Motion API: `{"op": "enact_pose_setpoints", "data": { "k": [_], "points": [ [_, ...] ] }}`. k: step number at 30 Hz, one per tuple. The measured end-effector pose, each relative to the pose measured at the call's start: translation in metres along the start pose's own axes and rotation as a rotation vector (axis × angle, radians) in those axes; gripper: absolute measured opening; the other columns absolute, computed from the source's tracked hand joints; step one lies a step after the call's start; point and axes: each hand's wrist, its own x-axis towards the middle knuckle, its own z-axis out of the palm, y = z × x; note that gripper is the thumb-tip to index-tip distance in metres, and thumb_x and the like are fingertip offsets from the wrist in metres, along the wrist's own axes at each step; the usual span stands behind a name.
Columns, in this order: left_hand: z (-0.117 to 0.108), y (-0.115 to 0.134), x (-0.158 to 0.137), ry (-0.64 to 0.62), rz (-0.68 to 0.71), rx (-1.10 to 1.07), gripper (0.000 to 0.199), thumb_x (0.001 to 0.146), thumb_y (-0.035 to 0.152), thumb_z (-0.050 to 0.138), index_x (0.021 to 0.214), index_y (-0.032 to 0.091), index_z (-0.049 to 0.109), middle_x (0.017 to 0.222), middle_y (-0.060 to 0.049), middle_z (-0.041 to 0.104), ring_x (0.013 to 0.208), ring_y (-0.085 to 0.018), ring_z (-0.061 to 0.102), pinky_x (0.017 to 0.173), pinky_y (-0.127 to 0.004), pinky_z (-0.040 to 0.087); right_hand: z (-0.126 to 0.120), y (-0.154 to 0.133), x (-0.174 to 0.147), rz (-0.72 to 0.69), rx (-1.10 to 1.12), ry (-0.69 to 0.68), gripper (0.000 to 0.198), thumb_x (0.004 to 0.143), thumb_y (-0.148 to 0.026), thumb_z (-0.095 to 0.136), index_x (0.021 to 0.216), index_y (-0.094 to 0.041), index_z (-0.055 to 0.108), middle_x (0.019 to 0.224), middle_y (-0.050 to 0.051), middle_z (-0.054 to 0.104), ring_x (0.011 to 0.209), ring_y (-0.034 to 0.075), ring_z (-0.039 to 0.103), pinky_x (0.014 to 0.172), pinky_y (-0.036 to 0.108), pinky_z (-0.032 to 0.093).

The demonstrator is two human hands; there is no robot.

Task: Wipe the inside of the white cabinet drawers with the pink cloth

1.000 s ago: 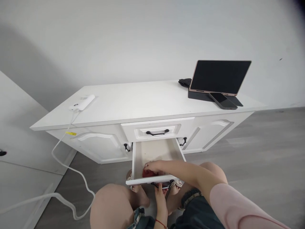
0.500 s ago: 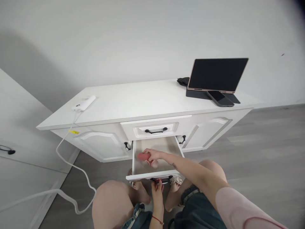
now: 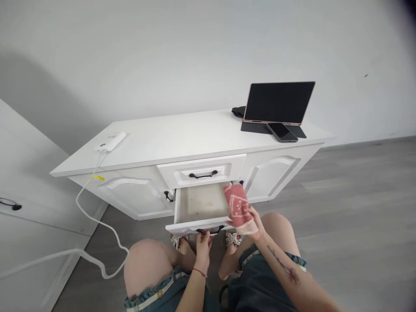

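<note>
My right hand (image 3: pixel 255 224) holds a folded red cloth (image 3: pixel 239 206) with a pale pattern and a cream edge, above the right front corner of the open drawer (image 3: pixel 182 225). Fingers and thumb grip the cloth near its lower end. At the drawer's front, my left hand (image 3: pixel 203 247) has its fingers closed at the black drawer handle (image 3: pixel 210 231). Faint stains and small specks show on the drawer's pale bottom.
The white cabinet (image 3: pixel 169 132) has a shut upper drawer (image 3: pixel 202 171) above the open one. On its top stand a tablet (image 3: pixel 278 102), a phone (image 3: pixel 282 132), a black item (image 3: pixel 238 112) and a white device (image 3: pixel 112 141) with a cable (image 3: pixel 85 211). My knees flank the drawer.
My right hand has lifted the red cloth out of the drawer and moved it right and toward me. The drawer is a little less far out. My left hand stays at its handle.
</note>
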Motion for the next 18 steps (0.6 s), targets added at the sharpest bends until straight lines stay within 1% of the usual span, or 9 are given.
{"op": "enact_pose_setpoints", "data": {
  "k": [2,4,7,9,11,13,14,16,18],
  "points": [
    [0.007,0.012,0.002,-0.008,-0.02,0.014,0.035,0.056,0.03,0.084,0.075,0.023,0.056,0.079,0.002,0.069,0.071,-0.013,0.066,0.073,-0.027,0.046,-0.001,0.012,-0.013,-0.029,0.12,0.047,0.057,0.093,-0.041,0.009,0.137,-0.022,0.039,0.131,0.018,0.054,0.112,0.032,0.059,0.082,0.055,0.05],
    [0.014,0.022,0.007,-0.01,-0.039,0.029,0.036,0.056,0.031,0.084,0.074,0.022,0.055,0.078,0.002,0.068,0.07,-0.013,0.065,0.07,-0.026,0.044,-0.003,0.024,-0.025,-0.057,0.225,0.105,0.063,0.091,-0.041,0.001,0.14,-0.021,0.034,0.126,0.019,0.056,0.113,0.033,0.059,0.084,0.056,0.049],
    [0.024,0.032,0.015,-0.02,-0.049,0.042,0.038,0.056,0.031,0.085,0.074,0.022,0.052,0.078,0.002,0.066,0.072,-0.013,0.065,0.067,-0.026,0.041,-0.006,0.038,-0.036,-0.011,0.256,0.135,0.064,0.09,-0.046,0.005,0.142,-0.019,0.032,0.114,0.021,0.061,0.109,0.034,0.061,0.085,0.057,0.05],
    [0.029,0.037,0.021,-0.024,-0.056,0.053,0.039,0.056,0.031,0.084,0.074,0.022,0.05,0.078,0.003,0.065,0.074,-0.014,0.065,0.066,-0.026,0.04,-0.007,0.042,-0.036,-0.007,0.212,0.186,0.06,0.091,-0.046,0.014,0.144,-0.021,0.03,0.115,0.019,0.061,0.11,0.034,0.06,0.088,0.055,0.05],
    [0.033,0.04,0.025,-0.02,-0.069,0.07,0.039,0.058,0.031,0.083,0.075,0.022,0.05,0.08,0.003,0.064,0.075,-0.014,0.065,0.066,-0.026,0.039,-0.006,0.04,-0.028,-0.109,0.038,0.308,0.058,0.09,-0.042,0.029,0.145,-0.024,0.028,0.126,0.015,0.056,0.118,0.031,0.054,0.097,0.052,0.046],
    [0.035,0.043,0.029,-0.009,-0.089,0.092,0.037,0.06,0.03,0.082,0.076,0.022,0.049,0.082,0.004,0.063,0.077,-0.014,0.065,0.068,-0.027,0.039,-0.005,0.035,-0.014,-0.272,-0.256,0.419,0.058,0.087,-0.031,0.038,0.144,-0.027,0.033,0.138,0.011,0.047,0.128,0.029,0.044,0.107,0.048,0.038],
    [0.035,0.044,0.03,-0.002,-0.101,0.102,0.036,0.061,0.029,0.081,0.075,0.022,0.049,0.082,0.004,0.063,0.077,-0.015,0.064,0.069,-0.027,0.039,-0.005,0.032,-0.006,-0.338,-0.426,0.431,0.057,0.086,-0.026,0.04,0.143,-0.028,0.038,0.144,0.01,0.041,0.131,0.029,0.039,0.11,0.047,0.034],
    [0.035,0.047,0.032,0.007,-0.123,0.119,0.035,0.062,0.028,0.08,0.074,0.022,0.048,0.083,0.004,0.062,0.078,-0.015,0.064,0.071,-0.028,0.038,-0.003,0.028,0.011,-0.413,-0.752,0.361,0.056,0.087,-0.017,0.039,0.14,-0.032,0.044,0.152,0.007,0.031,0.133,0.03,0.034,0.11,0.049,0.031],
    [0.033,0.048,0.032,0.01,-0.138,0.124,0.033,0.063,0.026,0.079,0.074,0.022,0.048,0.082,0.005,0.061,0.077,-0.014,0.063,0.073,-0.029,0.038,-0.001,0.028,0.026,-0.445,-1.008,0.218,0.058,0.088,-0.014,0.04,0.14,-0.04,0.043,0.157,0.002,0.025,0.135,0.034,0.03,0.108,0.055,0.031]
  ]
}}
